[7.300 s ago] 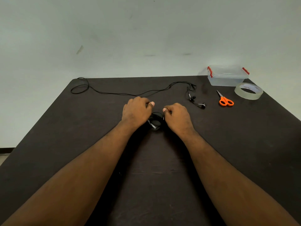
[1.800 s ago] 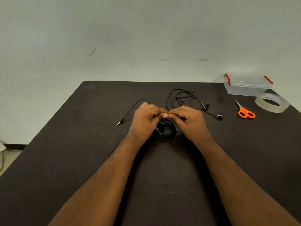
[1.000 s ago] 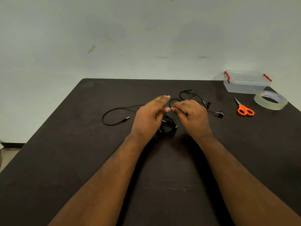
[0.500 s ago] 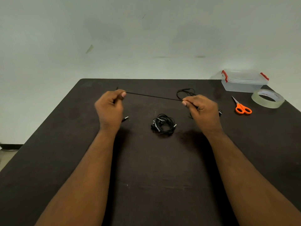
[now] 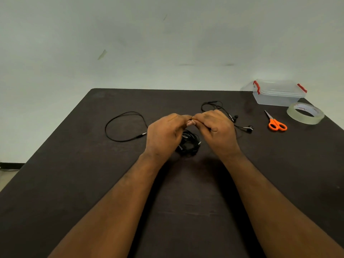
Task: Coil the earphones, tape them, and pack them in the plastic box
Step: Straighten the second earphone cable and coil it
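Observation:
A black earphone cable (image 5: 119,125) lies in a loose loop on the dark table (image 5: 74,183), its plug end at the left and its earbuds (image 5: 248,128) at the right. My left hand (image 5: 163,135) and my right hand (image 5: 216,131) meet fingertip to fingertip above the table's middle, both pinching this cable. Below and between the hands a second black earphone lies as a small coiled bundle (image 5: 189,144). The clear plastic box (image 5: 278,94) with red clips stands shut at the far right corner.
A roll of clear tape (image 5: 305,113) lies flat near the right edge, just in front of the box. Orange-handled scissors (image 5: 275,122) lie to the left of the tape. A pale wall rises behind the table.
My hands, spread apart half a second ago with the cable stretched taut between them, have come together at the middle. The slack cable now forms a loop at the left.

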Demonstrator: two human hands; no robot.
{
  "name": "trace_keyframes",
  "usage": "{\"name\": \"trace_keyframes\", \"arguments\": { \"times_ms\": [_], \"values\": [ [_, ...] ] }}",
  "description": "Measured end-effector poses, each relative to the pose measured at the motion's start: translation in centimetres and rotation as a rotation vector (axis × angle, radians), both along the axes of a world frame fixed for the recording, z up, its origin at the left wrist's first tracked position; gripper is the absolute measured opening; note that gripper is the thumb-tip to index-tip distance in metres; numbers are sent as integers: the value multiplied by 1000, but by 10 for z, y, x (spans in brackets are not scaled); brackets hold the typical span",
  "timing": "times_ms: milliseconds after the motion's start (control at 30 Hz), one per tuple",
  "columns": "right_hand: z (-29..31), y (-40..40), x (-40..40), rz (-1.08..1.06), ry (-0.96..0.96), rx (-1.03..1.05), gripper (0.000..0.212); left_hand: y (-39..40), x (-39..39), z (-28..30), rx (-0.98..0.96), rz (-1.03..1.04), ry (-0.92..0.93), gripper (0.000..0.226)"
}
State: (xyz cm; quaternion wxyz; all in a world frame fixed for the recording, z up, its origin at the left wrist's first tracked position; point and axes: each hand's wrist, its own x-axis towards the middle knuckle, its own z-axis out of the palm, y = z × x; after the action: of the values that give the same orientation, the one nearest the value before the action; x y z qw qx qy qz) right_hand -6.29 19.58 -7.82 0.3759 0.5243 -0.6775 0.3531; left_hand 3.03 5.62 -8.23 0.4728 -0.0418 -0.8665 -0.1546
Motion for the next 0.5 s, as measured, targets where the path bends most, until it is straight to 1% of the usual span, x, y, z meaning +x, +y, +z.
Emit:
{"name": "trace_keyframes", "arguments": {
  "times_ms": [67,100,233,333,400,500],
  "values": [
    [0,-1,0,5,5,43,11,-5,2,2,-54,35,18,18],
    [0,0,-1,7,-12,44,11,-6,4,3,-51,64,39,17],
    [4,23,-6,-36,-182,-36,13,-27,19,7,85,283,128,18],
    [7,47,-5,-107,-175,38,13,-50,35,6,110,310,173,19],
    [4,62,-3,-136,-204,54,15,-64,47,4,208,387,183,22],
    [0,84,-2,-180,-257,66,26,-83,62,-12,387,608,88,20]
  ]
}}
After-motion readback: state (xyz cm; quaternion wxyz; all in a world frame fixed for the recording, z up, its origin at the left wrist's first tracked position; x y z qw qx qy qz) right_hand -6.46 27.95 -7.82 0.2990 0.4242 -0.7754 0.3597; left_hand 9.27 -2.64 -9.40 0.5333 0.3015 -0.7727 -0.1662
